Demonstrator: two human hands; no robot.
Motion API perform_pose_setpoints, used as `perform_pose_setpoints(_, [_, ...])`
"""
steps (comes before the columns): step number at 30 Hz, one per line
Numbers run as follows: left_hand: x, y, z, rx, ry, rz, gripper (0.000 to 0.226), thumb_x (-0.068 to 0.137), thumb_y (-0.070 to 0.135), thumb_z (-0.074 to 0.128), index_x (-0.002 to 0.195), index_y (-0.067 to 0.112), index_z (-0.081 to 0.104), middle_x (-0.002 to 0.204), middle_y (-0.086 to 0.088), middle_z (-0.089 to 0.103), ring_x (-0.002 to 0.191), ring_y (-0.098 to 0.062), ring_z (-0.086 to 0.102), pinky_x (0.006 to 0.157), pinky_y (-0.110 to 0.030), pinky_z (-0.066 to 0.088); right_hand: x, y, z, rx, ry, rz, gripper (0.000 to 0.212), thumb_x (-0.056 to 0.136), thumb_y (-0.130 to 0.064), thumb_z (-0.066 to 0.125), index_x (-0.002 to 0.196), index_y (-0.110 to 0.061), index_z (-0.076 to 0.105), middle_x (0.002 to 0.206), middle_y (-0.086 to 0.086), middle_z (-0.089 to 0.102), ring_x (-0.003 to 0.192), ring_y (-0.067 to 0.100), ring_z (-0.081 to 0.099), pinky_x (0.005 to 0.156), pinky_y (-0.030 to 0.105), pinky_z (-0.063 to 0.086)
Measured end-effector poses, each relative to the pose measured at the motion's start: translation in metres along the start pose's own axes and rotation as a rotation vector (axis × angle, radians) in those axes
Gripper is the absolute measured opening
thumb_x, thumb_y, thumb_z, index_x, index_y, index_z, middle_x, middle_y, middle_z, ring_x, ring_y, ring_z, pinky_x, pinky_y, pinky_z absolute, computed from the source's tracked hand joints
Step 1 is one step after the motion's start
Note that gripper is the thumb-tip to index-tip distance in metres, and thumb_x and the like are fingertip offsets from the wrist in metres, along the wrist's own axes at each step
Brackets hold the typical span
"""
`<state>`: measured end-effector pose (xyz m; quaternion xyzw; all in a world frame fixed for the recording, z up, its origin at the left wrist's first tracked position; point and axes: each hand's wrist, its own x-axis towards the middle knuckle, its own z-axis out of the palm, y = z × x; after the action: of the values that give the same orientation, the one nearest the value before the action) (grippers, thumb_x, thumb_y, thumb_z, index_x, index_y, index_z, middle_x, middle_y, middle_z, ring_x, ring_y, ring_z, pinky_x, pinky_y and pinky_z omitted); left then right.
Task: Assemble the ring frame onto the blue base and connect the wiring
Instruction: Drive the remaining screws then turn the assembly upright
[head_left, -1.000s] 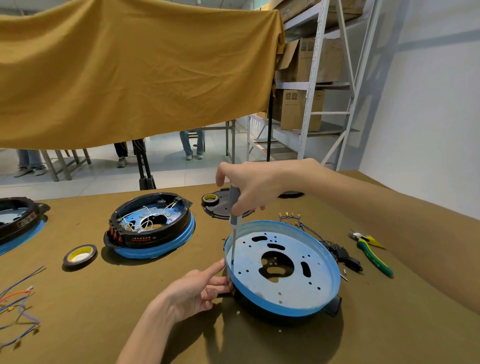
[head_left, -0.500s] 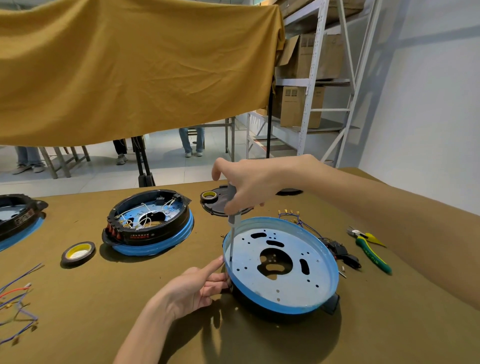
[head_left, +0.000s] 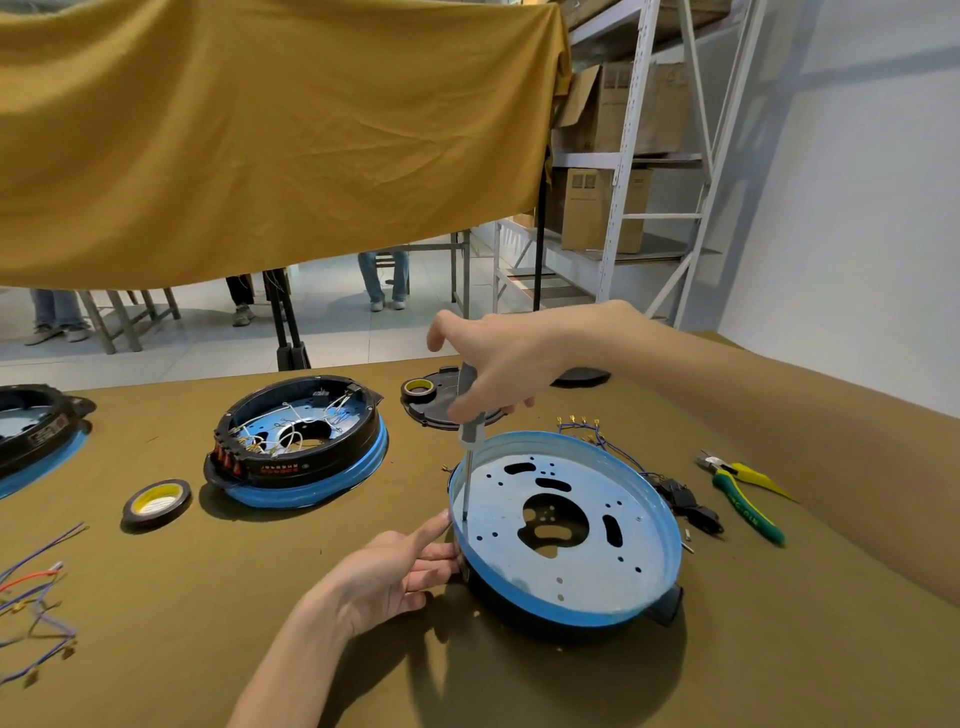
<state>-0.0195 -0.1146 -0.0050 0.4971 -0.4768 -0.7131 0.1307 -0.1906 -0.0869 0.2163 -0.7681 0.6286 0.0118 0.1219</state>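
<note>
Ring frame and blue base (head_left: 566, 525) sit together at the near middle of the desk (head_left: 156, 649), the black ring underneath and the blue pan uppermost with its perforated floor showing. Judging from this, the fastening step is under way: the right hand (head_left: 498, 364) has its fingers wrapped round the grey handle of a screwdriver (head_left: 469, 441), whose shaft stands nearly upright with the tip at a hole near the pan's left wall, while the left hand (head_left: 395, 571) has its fingers curled against the outer left rim to steady it. Whether a screw is already seated there is too small to tell. The wiring looks undone (a blue harness with gold terminals (head_left: 597, 434) trails loose off the far rim), so I judge the job well short of halfway. For comparison, one finished-looking unit (head_left: 301, 441), with white wires inside its black ring, stands to the left, and part of another (head_left: 31, 436) shows at the left edge. By count: three blue-based units, two tape rolls (head_left: 156, 501) (head_left: 418, 388), one pair of green-and-yellow cutters (head_left: 743, 499), one screwdriver, and one loose bundle of coloured wires (head_left: 31, 597) at the near left.
</note>
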Motion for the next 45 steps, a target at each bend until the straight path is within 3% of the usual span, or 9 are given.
perform_pose_setpoints(6, [-0.001, -0.001, -0.001, -0.003, -0.03, 0.003, 0.074, 0.067, 0.064, 0.07, 0.108, 0.004, 0.078, 0.086, -0.007, 0.076, 0.062, -0.009, 0.066, 0.053, -0.02, 0.045, 0.001, 0.001, 0.002, -0.092, 0.085, 0.016, 0.054, 0.098, -0.041, 0.064, 0.135, -0.016, 0.033, 0.079, 0.008, 0.071, 0.053, 0.02, 0.067, 0.049, 0.029, 0.058])
perform_pose_setpoints(10, [0.0, -0.002, 0.0, -0.022, -0.069, 0.006, 0.07, 0.073, 0.065, 0.072, 0.108, 0.004, 0.079, 0.078, -0.003, 0.072, 0.057, -0.008, 0.061, 0.049, -0.019, 0.044, -0.004, 0.0, -0.006, 0.027, 0.018, -0.024, 0.067, 0.091, -0.025, 0.075, 0.14, -0.024, 0.029, 0.089, 0.01, 0.07, 0.054, 0.016, 0.065, 0.048, 0.024, 0.055])
perform_pose_setpoints(14, [0.001, -0.002, 0.0, -0.089, -0.081, -0.005, 0.065, 0.068, 0.061, 0.076, 0.099, 0.004, 0.082, 0.085, -0.007, 0.076, 0.058, -0.008, 0.064, 0.048, -0.018, 0.044, -0.004, -0.004, 0.001, -0.047, 0.047, -0.011, 0.054, 0.098, -0.044, 0.065, 0.132, -0.018, 0.032, 0.083, 0.009, 0.075, 0.057, 0.03, 0.068, 0.049, 0.034, 0.058])
perform_pose_setpoints(18, [0.002, -0.002, -0.001, -0.097, -0.097, -0.004, 0.066, 0.067, 0.061, 0.079, 0.099, 0.003, 0.082, 0.087, -0.007, 0.076, 0.059, -0.009, 0.064, 0.049, -0.018, 0.046, -0.009, -0.002, -0.003, 0.007, 0.025, -0.034, 0.061, 0.091, -0.024, 0.074, 0.134, -0.024, 0.03, 0.082, 0.01, 0.073, 0.055, 0.02, 0.066, 0.05, 0.031, 0.058])
perform_pose_setpoints(22, [0.002, -0.002, 0.0, -0.114, -0.088, -0.007, 0.067, 0.07, 0.058, 0.077, 0.106, 0.002, 0.08, 0.09, -0.008, 0.077, 0.06, -0.009, 0.066, 0.049, -0.018, 0.046, -0.007, 0.001, 0.003, -0.124, 0.115, 0.0, 0.054, 0.097, -0.046, 0.064, 0.131, -0.016, 0.036, 0.067, 0.002, 0.071, 0.047, 0.017, 0.067, 0.043, 0.027, 0.054])
perform_pose_setpoints(34, [0.0, -0.001, 0.003, -0.095, -0.061, 0.003, 0.067, 0.07, 0.057, 0.074, 0.106, 0.001, 0.078, 0.089, -0.01, 0.077, 0.063, -0.011, 0.067, 0.052, -0.02, 0.049, -0.012, 0.014, 0.003, 0.131, 0.037, -0.029, 0.053, 0.092, -0.022, 0.074, 0.131, -0.023, 0.038, 0.078, 0.0, 0.071, 0.054, 0.016, 0.072, 0.047, 0.024, 0.055])
perform_pose_setpoints(38, [0.001, -0.001, 0.003, -0.079, -0.042, 0.005, 0.067, 0.07, 0.058, 0.073, 0.107, 0.002, 0.079, 0.089, -0.009, 0.076, 0.065, -0.011, 0.066, 0.056, -0.021, 0.049, -0.01, 0.01, 0.01, -0.052, 0.096, 0.03, 0.036, 0.099, -0.044, 0.062, 0.112, -0.011, 0.054, 0.063, 0.004, 0.072, 0.05, 0.018, 0.07, 0.045, 0.025, 0.054])
perform_pose_setpoints(41, [0.0, -0.001, 0.003, -0.074, -0.046, 0.003, 0.067, 0.069, 0.058, 0.072, 0.106, 0.003, 0.079, 0.089, -0.009, 0.076, 0.068, -0.012, 0.066, 0.058, -0.022, 0.049, -0.016, 0.013, -0.002, 0.054, -0.039, 0.041, 0.037, 0.092, -0.031, 0.076, 0.114, -0.016, 0.049, 0.086, 0.008, 0.072, 0.056, 0.012, 0.07, 0.049, 0.022, 0.054])
perform_pose_setpoints(45, [0.001, -0.001, 0.004, -0.079, -0.029, -0.005, 0.068, 0.069, 0.058, 0.071, 0.107, 0.002, 0.078, 0.087, -0.009, 0.076, 0.066, -0.012, 0.065, 0.056, -0.022, 0.049, -0.018, 0.013, 0.004, 0.054, -0.034, 0.015, 0.034, 0.092, -0.023, 0.074, 0.113, -0.014, 0.049, 0.076, 0.01, 0.075, 0.053, 0.018, 0.071, 0.047, 0.023, 0.053])
